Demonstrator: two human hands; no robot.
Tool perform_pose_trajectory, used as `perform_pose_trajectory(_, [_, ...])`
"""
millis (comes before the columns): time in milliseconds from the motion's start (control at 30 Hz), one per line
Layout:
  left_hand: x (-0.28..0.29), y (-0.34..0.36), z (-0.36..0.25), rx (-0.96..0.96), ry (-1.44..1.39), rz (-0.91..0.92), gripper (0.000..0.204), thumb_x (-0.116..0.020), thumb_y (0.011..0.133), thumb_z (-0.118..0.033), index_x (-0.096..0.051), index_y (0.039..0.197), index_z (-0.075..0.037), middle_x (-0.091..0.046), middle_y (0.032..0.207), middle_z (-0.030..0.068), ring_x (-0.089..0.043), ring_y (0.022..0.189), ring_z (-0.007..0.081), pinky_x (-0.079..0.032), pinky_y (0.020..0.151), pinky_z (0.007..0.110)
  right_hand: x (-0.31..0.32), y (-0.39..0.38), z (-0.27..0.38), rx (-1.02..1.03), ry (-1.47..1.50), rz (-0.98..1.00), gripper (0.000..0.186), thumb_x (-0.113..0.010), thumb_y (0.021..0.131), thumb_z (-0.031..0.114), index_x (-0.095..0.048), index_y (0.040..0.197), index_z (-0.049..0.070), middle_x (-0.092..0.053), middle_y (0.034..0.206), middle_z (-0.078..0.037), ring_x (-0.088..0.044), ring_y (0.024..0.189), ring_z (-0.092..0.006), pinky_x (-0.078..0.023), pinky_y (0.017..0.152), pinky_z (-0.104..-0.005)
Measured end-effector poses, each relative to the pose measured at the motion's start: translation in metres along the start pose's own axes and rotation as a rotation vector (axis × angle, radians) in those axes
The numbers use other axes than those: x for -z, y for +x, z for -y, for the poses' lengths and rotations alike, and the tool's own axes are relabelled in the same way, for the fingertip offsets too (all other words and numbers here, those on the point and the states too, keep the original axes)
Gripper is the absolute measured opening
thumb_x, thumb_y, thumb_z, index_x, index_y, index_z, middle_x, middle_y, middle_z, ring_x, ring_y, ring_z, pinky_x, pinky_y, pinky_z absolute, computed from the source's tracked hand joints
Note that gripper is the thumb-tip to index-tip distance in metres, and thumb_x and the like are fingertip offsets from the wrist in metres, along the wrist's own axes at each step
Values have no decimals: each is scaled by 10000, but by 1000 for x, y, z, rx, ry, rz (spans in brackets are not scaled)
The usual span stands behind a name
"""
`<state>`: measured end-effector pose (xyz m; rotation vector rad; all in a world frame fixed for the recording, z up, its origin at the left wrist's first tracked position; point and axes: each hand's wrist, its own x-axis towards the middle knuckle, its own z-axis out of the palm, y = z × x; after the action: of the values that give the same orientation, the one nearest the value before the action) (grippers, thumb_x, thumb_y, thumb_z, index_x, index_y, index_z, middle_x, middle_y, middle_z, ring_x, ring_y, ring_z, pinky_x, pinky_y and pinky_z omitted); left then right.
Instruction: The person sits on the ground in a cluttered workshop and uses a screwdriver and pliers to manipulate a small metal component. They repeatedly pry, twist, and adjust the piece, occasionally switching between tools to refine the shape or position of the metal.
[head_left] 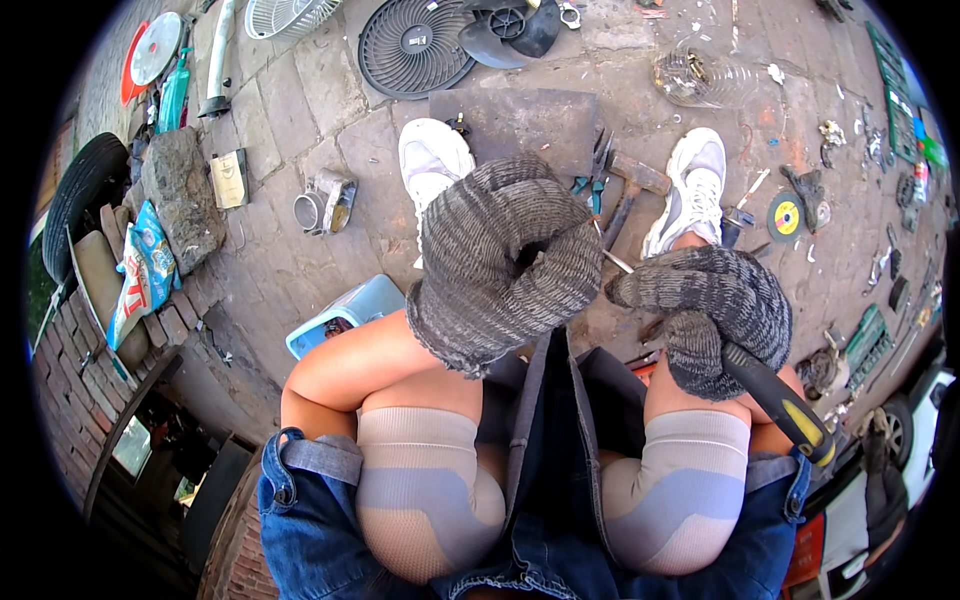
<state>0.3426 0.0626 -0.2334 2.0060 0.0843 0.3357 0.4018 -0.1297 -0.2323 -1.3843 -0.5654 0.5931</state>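
Observation:
Both my hands wear grey knitted gloves and are held between my knees. My left hand [510, 255] is curled closed, with a small dark gap between thumb and fingers; whatever it holds is hidden. My right hand [715, 315] grips a screwdriver [785, 405] by its black and yellow handle, the butt pointing down to the right. A short piece of thin metal [619, 262] shows between the two gloves, apparently the screwdriver's shaft. Beyond the hands, a hammer [637, 180] and pliers [598, 170] lie on the ground beside a flat metal plate [525, 125].
A black fan grille [415, 45] and fan blades [510, 30] lie at the far side. A light blue bin [365, 305] stands left of my left forearm. A clear plastic bottle [700, 78], a cutting disc [786, 215], a stone block [183, 195] and a tyre [85, 190] surround me.

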Motion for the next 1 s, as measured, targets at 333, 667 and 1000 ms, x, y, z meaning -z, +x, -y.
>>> perform_pose_trajectory(333, [0, 2, -4, -52, 144, 22, 169, -656, 587, -56, -609, 749, -43, -561, 690, 96, -559, 604, 240, -447, 544, 321, 6, -4, 3, 54, -46, 120, 245, -487, 816, 85, -532, 1008, -58, -597, 901, -153, -602, 782, -241, -502, 705, -305])
perform_pose_trajectory(667, [-3, 2, 2, -127, 136, -32, 176, -657, 585, -132, -600, 736, -65, -502, 596, 77, -514, 465, 229, -398, 402, 317, 0, 3, -5, 272, -259, 198, 268, -483, 821, 111, -524, 1042, -35, -584, 962, -149, -591, 851, -247, -492, 755, -311])
perform_pose_trajectory(1000, [-4, 3, 0, -24, 66, -49, 196, -677, 626, -152, -611, 768, -34, -546, 653, 112, -553, 540, 242, -432, 479, 308, 8, 14, 10, 323, -717, 419, 302, -482, 832, 162, -516, 1067, -25, -578, 998, -150, -584, 901, -257, -489, 783, -325])
